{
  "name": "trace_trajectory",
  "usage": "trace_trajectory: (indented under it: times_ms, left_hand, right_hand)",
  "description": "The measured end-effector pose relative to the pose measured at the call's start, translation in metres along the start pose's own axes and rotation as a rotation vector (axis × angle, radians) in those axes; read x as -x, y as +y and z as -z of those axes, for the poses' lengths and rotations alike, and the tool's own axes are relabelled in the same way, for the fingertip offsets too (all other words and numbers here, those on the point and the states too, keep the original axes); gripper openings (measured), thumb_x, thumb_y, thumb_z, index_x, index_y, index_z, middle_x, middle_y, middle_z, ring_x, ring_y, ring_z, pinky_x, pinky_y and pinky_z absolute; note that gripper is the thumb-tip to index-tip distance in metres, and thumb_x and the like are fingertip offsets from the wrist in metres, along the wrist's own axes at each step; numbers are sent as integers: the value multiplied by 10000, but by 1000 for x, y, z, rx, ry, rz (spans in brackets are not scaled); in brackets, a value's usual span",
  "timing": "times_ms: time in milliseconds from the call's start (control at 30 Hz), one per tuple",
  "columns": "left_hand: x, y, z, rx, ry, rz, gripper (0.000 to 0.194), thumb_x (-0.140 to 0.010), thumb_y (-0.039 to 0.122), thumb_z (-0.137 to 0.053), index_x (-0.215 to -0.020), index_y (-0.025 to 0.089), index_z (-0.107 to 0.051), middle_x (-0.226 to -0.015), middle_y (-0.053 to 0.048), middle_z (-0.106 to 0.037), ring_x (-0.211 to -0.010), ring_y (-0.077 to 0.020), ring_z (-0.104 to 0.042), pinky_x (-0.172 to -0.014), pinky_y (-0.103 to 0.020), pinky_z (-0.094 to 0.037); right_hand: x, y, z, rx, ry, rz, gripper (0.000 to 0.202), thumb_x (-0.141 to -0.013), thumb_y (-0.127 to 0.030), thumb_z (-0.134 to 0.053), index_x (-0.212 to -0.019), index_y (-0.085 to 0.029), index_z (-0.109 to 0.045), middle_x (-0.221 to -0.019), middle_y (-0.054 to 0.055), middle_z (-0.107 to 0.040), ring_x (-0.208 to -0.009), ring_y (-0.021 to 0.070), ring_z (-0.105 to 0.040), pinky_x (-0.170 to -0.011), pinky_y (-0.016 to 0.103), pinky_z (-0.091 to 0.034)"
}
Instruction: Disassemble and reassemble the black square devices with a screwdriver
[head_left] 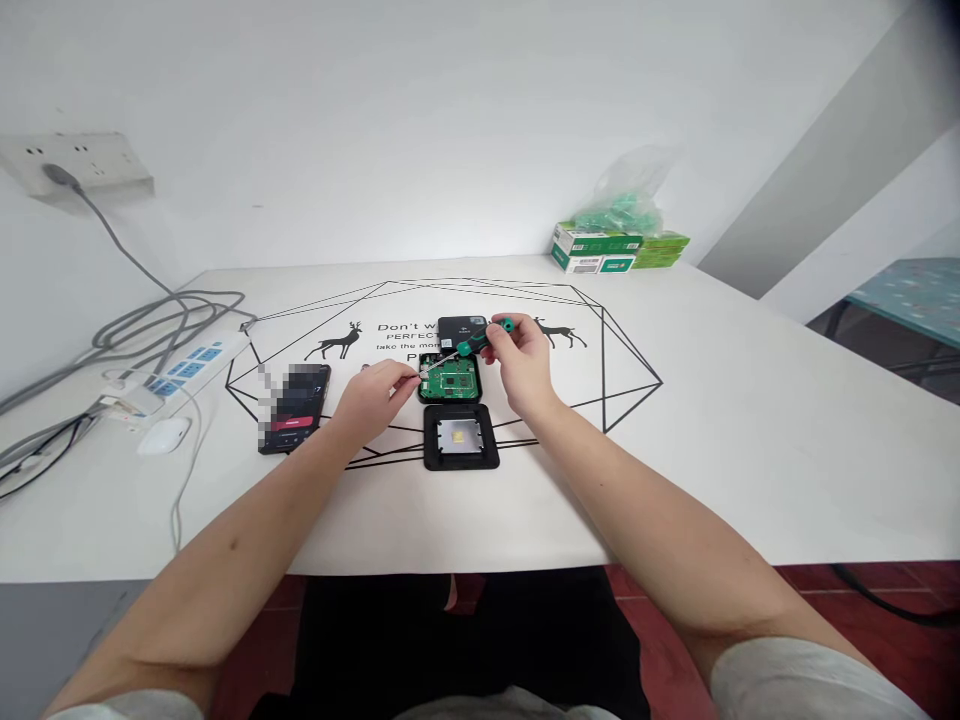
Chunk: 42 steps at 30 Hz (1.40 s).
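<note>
A screwdriver with a dark and green handle [465, 347] is gripped in the closed fingers of my right hand [521, 362]. Its thin metal shaft slants down to the left, with the tip over the left side of a green circuit board [454, 380] that sits in a black case. My left hand [375, 398] has its fingers pinched together at the case's left edge, near that tip; what they hold, if anything, is hidden. Just in front lies a black cover [461, 462] with a silver metal plate. Behind the board is a black flat box [452, 330], partly covered by my right hand.
A phone [296, 408] lies left of my left hand. Further left are a power strip [191, 375], a white earbud case [163, 435] and tangled grey cables [180, 300]. Green-and-white boxes [596, 248] with a plastic bag on top stand at the back right.
</note>
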<state>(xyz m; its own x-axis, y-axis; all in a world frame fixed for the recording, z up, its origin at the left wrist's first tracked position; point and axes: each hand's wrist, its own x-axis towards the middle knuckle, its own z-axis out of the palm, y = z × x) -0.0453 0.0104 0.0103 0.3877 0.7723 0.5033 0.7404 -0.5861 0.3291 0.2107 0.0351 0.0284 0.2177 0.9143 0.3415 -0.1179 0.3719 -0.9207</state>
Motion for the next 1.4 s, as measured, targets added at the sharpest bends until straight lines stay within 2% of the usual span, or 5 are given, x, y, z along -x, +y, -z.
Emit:
trace_trajectory:
  times_ms: [400, 733, 900, 1100, 1400]
  left_hand:
    - [0, 13, 1, 52, -145, 33, 217, -1059, 346, -595, -920, 215, -700, -876, -35, -746, -803, -214, -664, -791, -346, -492]
    - [-4, 28, 5, 557, -296, 217, 246, -904, 463, -767, -875, 220, -739, -870, -15, -712, -805, -190, -609, -779, -332, -519]
    - [-3, 30, 2, 593, -399, 165, 223, -893, 431, -793, -848, 221, -734, -845, -9, -704, -805, -185, -615, -756, -321, -501]
    - [2, 33, -1, 584, -446, -21, 140, -931, 310, -805, -833, 216, -770, -880, -28, -708, -846, -188, -654, -778, -311, -530]
    - [5, 28, -6, 551, -568, -99, 69, -963, 208, -774, -895, 207, -785, -956, -40, -755, -873, -193, -715, -815, -319, -578]
  right_hand:
    - [14, -2, 1, 248, -74, 407, 471, -944, -645, -743, -1234, -281, -669, -981, 23, -723, -814, 197, -686, -787, 412, -602]
    - [19, -7, -5, -8, -160, 435, 502, -1013, -544, -744, -1401, -363, -482, -1112, 31, -751, -909, 213, -794, -843, 437, -697]
    - [27, -13, -5, -40, -280, 515, 384, -1040, -437, -727, -1367, -365, -539, -1203, 46, -768, -997, 212, -811, -859, 416, -704]
    - [40, -18, -4, 74, -469, 622, 431, -1055, -318, -622, -1482, -320, -567, -1365, 111, -744, -1072, 238, -803, -890, 440, -705]
    - [44, -23, -10, 268, -500, 805, 446, -999, -218, -652, -1433, -313, -605, -1066, 47, -731, -863, 200, -694, -741, 389, -647]
